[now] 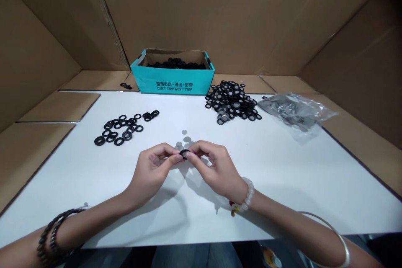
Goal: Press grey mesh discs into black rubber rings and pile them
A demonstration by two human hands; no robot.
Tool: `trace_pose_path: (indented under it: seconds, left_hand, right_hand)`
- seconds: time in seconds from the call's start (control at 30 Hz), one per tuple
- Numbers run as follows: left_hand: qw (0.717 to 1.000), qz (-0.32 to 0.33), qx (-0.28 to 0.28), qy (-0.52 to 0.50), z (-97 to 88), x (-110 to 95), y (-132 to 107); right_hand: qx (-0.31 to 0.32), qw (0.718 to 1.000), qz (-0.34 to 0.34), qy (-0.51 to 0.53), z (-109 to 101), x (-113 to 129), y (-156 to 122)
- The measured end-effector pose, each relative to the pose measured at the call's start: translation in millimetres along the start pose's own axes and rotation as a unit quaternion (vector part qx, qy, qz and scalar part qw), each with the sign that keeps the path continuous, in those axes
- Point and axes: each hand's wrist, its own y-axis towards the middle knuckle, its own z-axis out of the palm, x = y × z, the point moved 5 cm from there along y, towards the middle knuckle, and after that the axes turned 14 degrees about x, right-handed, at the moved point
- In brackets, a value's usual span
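Observation:
A small black rubber ring (184, 153) is pinched between the fingertips of my left hand (153, 169) and my right hand (216, 167), just above the white table (282, 176). Both hands are closed on it, meeting at the middle of the table. A few small grey mesh discs (186, 137) lie on the table right behind my fingers. To the left lies a loose scatter of empty black rings (121, 127). At the back right is a pile of black rings with mesh in them (232, 101).
A teal cardboard box (172, 80) holding black rings stands at the back centre. A clear plastic bag of grey discs (295, 111) lies at the right. Brown cardboard walls surround the table on three sides. Cardboard flaps lie flat along the left edge.

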Motion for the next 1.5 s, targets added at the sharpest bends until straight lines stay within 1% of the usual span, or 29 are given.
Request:
trace_pose_path:
  seconds: [0.27, 0.47, 0.7, 0.9, 0.97, 1.03, 1.13, 1.2, 1.4, 1.5]
  left_hand:
    - [1.000, 0.018, -0.005, 0.000, 0.3, -1, 1]
    - [1.000, 0.011, -0.001, -0.025, 0.7, 0, 1]
    - [0.998, -0.011, 0.008, -0.065, 0.8, 6, -1]
    - [0.996, -0.060, 0.014, -0.070, 2.9, 13, 2]
    - [0.995, -0.071, 0.013, -0.073, 3.0, 14, 3]
    - [0.994, -0.075, 0.012, -0.083, 2.8, 13, 3]
    - [0.992, -0.066, 0.023, -0.107, 3.9, 10, 3]
    - [0.990, -0.061, 0.036, -0.123, 5.6, 8, 3]
    - [0.980, -0.077, 0.074, -0.169, 9.8, 9, 5]
    - [0.974, -0.089, 0.080, -0.192, 9.8, 11, 6]
  right_hand:
    - [-0.016, 1.000, -0.008, -0.006, -1, 3, -1]
    - [-0.002, 0.999, -0.030, -0.032, 0, 5, -2]
    - [0.009, 0.998, -0.044, -0.049, -1, 7, -1]
    - [0.033, 0.998, -0.009, -0.046, -2, -1, 1]
    - [0.040, 0.999, 0.010, -0.018, -1, -5, 2]
    - [0.045, 0.997, 0.039, 0.040, 0, -10, 2]
    - [0.049, 0.984, 0.086, 0.149, 4, -18, 3]
    - [0.057, 0.972, 0.105, 0.202, 7, -20, 4]
    - [0.084, 0.953, 0.106, 0.272, 10, -22, 5]
    - [0.096, 0.944, 0.100, 0.299, 9, -22, 4]
